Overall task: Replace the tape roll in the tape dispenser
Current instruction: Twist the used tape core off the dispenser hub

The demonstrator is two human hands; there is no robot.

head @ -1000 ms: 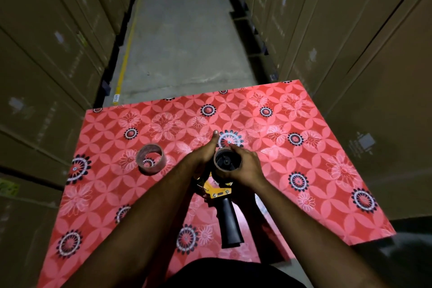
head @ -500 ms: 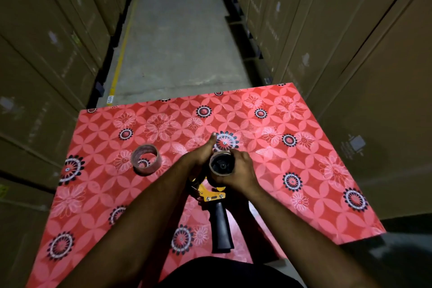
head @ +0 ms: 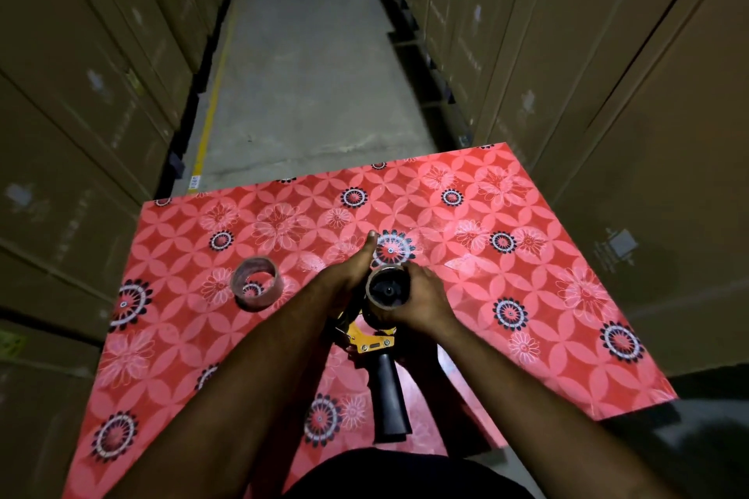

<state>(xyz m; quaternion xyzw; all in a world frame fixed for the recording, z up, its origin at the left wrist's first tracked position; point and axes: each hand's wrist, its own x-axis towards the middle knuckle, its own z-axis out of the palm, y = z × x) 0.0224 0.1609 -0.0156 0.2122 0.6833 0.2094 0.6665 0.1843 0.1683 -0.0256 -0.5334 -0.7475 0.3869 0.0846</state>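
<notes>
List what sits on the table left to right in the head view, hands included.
Loose tape roll → left hand → roll on the dispenser → right hand. The tape dispenser's handle runs back toward the person below the hands, so it is left out of the order.

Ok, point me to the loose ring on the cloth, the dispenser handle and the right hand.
Loose ring point(head: 255, 289): head view, outer wall.
Dispenser handle point(head: 388, 393): head view, mid black grip.
Right hand point(head: 421, 302): head view, back of hand.
</notes>
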